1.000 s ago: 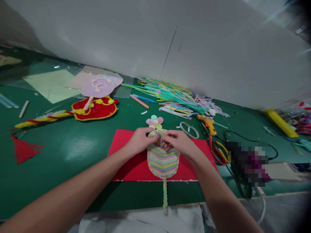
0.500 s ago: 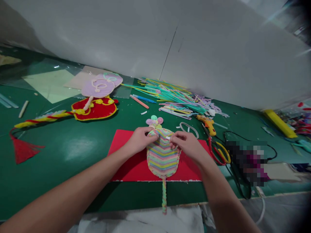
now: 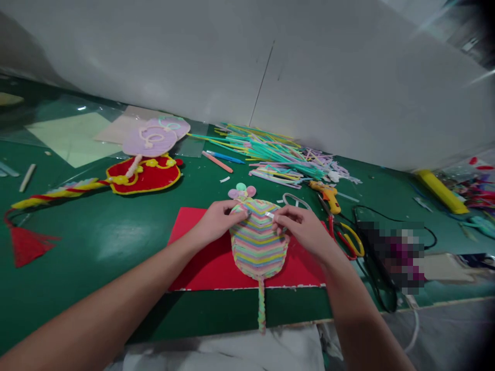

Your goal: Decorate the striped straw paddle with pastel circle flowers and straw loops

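A striped pastel fan (image 3: 259, 252), made of fuzzy chenille stems, lies over a red board (image 3: 199, 265), its braided handle pointing toward me. My left hand (image 3: 216, 220) pinches the fan's upper left edge, thumb on top and fingers partly hidden. Between the thumb and fingertips of my right hand (image 3: 301, 225) is a small white strip (image 3: 269, 215), held over the upper right of the fan. At the fan's top edge sits a pastel flower (image 3: 242, 191) with round petals. A pale ring (image 3: 296, 198), like a tape roll, lies just beyond my right hand.
Chenille stems (image 3: 266, 149) are heaped by the wall. A yellow glue gun (image 3: 328, 196) and red-and-yellow-handled pliers (image 3: 346, 239) lie to the right, near a black cord (image 3: 386, 210). Leftward lie a red tasselled fan (image 3: 150, 176), a lilac fan (image 3: 150, 140) and two pens (image 3: 218, 162).
The white strip has tilted slightly and shows more of its length in my right fingers. The whole view has shifted a little; my left hand keeps its hold on the fan.
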Available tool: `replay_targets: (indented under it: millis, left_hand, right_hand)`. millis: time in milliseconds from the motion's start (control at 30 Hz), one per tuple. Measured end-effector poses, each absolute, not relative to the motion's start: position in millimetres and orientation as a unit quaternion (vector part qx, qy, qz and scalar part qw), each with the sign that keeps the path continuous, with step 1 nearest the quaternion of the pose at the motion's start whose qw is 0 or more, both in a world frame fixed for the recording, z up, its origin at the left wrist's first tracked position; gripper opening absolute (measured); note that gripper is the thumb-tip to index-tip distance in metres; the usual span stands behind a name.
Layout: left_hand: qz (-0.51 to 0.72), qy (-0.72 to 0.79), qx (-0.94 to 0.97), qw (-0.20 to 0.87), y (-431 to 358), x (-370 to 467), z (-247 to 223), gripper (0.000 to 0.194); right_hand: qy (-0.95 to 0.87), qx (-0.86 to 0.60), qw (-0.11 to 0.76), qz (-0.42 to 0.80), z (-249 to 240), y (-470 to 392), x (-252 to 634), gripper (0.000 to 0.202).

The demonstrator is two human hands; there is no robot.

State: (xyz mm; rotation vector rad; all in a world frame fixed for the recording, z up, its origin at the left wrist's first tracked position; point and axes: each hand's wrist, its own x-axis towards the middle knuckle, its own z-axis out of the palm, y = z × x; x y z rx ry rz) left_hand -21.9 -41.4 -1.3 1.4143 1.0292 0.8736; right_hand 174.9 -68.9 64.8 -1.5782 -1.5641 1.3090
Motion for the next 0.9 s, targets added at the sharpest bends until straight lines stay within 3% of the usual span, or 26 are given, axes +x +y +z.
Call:
replay_targets:
  millis: [533,767,900]
  left_hand:
    - [0.379,0.403,0.597,0.581,-39.9,-20.7,-4.4,0.041]
    - [0.348,0.421,0.643,0.537,-43.8,-19.1,-1.0,0.032]
    - [0.373,0.445,0.693,0.427,-45.3,-18.7,0.7,0.025]
  right_hand:
    - [-0.598,-0.561,0.304,0.486,62.6,-72.5,175.6,0.03]
    - [-0.577,-0.559,0.29,0.52,58.6,-65.9,167.9,0.024]
    - [-0.566,-0.552,0.27,0.549,48.5,-61.6,165.2,0.022]
